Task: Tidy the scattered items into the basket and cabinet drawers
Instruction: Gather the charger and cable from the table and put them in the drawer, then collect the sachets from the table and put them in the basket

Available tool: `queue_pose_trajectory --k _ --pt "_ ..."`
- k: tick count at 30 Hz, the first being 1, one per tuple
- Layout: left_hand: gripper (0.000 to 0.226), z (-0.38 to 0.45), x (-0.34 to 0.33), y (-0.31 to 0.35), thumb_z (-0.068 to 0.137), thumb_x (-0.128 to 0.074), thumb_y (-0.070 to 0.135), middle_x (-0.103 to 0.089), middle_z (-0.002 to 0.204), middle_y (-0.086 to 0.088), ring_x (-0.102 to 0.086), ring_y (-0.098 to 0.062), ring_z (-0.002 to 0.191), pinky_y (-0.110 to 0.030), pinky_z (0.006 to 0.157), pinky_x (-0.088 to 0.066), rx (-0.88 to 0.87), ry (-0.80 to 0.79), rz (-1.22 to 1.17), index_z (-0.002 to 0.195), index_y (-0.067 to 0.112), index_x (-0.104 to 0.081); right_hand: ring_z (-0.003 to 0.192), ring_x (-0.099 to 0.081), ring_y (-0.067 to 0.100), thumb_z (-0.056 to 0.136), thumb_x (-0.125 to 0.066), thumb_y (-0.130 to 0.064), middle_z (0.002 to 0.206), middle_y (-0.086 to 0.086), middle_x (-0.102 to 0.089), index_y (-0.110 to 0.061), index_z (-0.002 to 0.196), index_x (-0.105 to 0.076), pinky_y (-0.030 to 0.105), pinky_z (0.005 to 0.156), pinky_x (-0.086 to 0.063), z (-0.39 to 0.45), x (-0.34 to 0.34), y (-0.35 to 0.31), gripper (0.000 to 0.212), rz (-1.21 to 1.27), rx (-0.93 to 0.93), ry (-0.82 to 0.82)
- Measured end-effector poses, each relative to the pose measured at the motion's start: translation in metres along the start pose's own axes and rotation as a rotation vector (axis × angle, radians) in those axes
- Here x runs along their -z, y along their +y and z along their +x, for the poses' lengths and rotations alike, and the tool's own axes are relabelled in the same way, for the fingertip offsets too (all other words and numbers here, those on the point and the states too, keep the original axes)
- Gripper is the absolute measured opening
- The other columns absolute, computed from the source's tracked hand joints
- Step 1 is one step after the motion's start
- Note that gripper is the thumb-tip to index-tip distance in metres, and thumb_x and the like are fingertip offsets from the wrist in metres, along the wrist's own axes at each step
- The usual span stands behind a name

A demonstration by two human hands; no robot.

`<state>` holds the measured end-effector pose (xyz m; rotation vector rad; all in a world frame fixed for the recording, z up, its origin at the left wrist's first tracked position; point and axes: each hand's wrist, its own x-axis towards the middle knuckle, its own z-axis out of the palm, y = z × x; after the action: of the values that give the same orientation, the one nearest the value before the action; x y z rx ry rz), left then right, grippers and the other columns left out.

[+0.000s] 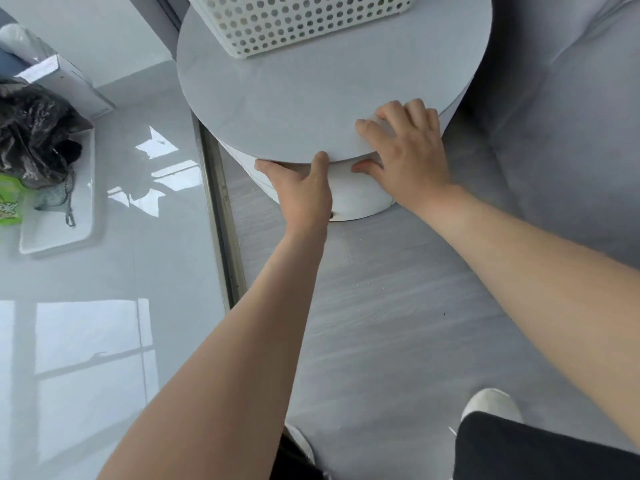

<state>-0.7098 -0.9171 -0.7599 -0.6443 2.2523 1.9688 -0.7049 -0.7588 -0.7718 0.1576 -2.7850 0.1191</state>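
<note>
Far over on the left, a crumpled black plastic bag and a bright green packet sit on a flat white tray on the shiny floor; next comes the round grey-topped white cabinet, with the white plastic basket full of holes standing on its far side. At the cabinet's near edge the left hand lies against the white front, thumb up on the rim; beside it the right hand rests spread on the top, thumb on the front, gripping nothing; a grey sofa is at the right.
</note>
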Motion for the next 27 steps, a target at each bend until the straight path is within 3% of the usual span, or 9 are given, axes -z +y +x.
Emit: queue_pose_trajectory --k 3,5,7,9,12,15,19,24,27 --pt "0.053 -0.016 0.002 0.010 0.082 -0.059 0.029 -0.060 0.114 0.010 -0.061 -0.010 0.093 -0.027 0.075 -0.050 0.036 -0.028 0.102 0.129 0.022 -0.036 0.113 -0.047 0.032 0.080 -0.067 -0.029 0.124 0.007 -0.052 -0.018 0.121 -0.054 0.040 0.094 -0.035 0.000 0.014 -0.010 0.045 0.103 -0.093 -0.135" --pt "0.046 -0.031 0.003 0.024 0.079 -0.053 0.028 -0.060 0.104 0.006 -0.059 -0.016 0.079 -0.036 0.075 -0.054 0.088 -0.045 0.211 0.122 0.021 -0.039 0.125 -0.042 0.033 0.078 -0.062 -0.013 0.132 0.010 -0.047 -0.012 0.125 -0.051 0.040 0.103 -0.034 -0.006 0.035 -0.013 0.048 0.192 -0.124 -0.234" --pt "0.047 -0.049 0.002 0.050 0.074 -0.047 0.027 -0.058 0.116 -0.007 -0.061 -0.027 0.096 -0.045 0.085 -0.054 0.105 -0.063 0.364 0.119 0.017 -0.039 0.129 -0.041 0.034 0.080 -0.057 -0.004 0.136 0.013 -0.045 -0.005 0.127 -0.050 0.040 0.103 -0.038 -0.020 0.069 -0.014 0.048 0.292 -0.221 -0.284" --pt "0.047 -0.070 0.003 0.081 0.075 -0.045 0.024 -0.053 0.125 -0.015 -0.054 -0.037 0.114 -0.049 0.089 -0.051 0.062 -0.133 0.603 0.120 0.011 -0.039 0.118 -0.046 0.034 0.080 -0.055 0.004 0.130 0.013 -0.047 -0.001 0.121 -0.052 0.040 0.088 -0.045 -0.041 0.108 -0.014 0.042 0.354 -0.407 -0.308" --pt "0.056 -0.124 0.002 0.131 0.086 -0.047 0.015 -0.043 0.143 -0.013 -0.041 -0.034 0.131 -0.045 0.103 -0.041 -0.064 -0.343 0.940 0.139 0.005 -0.034 0.102 -0.054 0.035 0.075 -0.052 0.014 0.115 0.016 -0.054 0.000 0.106 -0.061 0.036 0.075 -0.044 -0.083 0.177 -0.006 0.035 0.403 -0.790 -0.349" --pt "0.049 -0.188 -0.010 0.168 0.087 -0.049 0.013 -0.048 0.132 -0.011 -0.044 -0.033 0.126 -0.040 0.100 -0.040 -0.173 -0.556 1.107 0.134 0.004 -0.039 0.098 -0.058 0.037 0.078 -0.052 0.009 0.110 0.019 -0.058 -0.002 0.099 -0.065 0.034 0.077 -0.043 -0.135 0.248 0.013 0.027 0.415 -1.134 -0.391" --pt "0.047 -0.272 -0.045 0.196 0.090 -0.049 0.018 -0.053 0.126 -0.013 -0.051 -0.032 0.117 -0.032 0.081 -0.037 -0.319 -0.854 1.331 0.135 0.007 -0.042 0.096 -0.059 0.037 0.086 -0.052 0.002 0.104 0.020 -0.064 0.000 0.093 -0.064 0.029 0.067 -0.033 -0.208 0.326 0.031 0.014 0.380 -1.400 -0.460" --pt "0.051 -0.399 -0.093 0.206 0.090 -0.047 0.020 -0.061 0.119 -0.009 -0.056 -0.030 0.113 -0.033 0.080 -0.046 -0.529 -1.182 1.479 0.140 0.012 -0.041 0.079 -0.068 0.033 0.082 -0.052 0.001 0.084 0.009 -0.068 -0.007 0.084 -0.065 0.031 0.069 -0.053 -0.313 0.414 0.044 0.015 0.420 -1.738 -0.300" --pt "0.040 -0.476 -0.114 0.203 0.090 -0.045 0.018 -0.064 0.095 -0.006 -0.061 -0.025 0.088 -0.030 0.061 -0.046 -0.632 -1.329 1.528 0.130 0.013 -0.046 0.071 -0.064 0.029 0.088 -0.058 -0.015 0.078 0.006 -0.065 -0.009 0.081 -0.062 0.033 0.064 -0.053 -0.371 0.455 0.051 0.010 0.477 -1.878 -0.216"
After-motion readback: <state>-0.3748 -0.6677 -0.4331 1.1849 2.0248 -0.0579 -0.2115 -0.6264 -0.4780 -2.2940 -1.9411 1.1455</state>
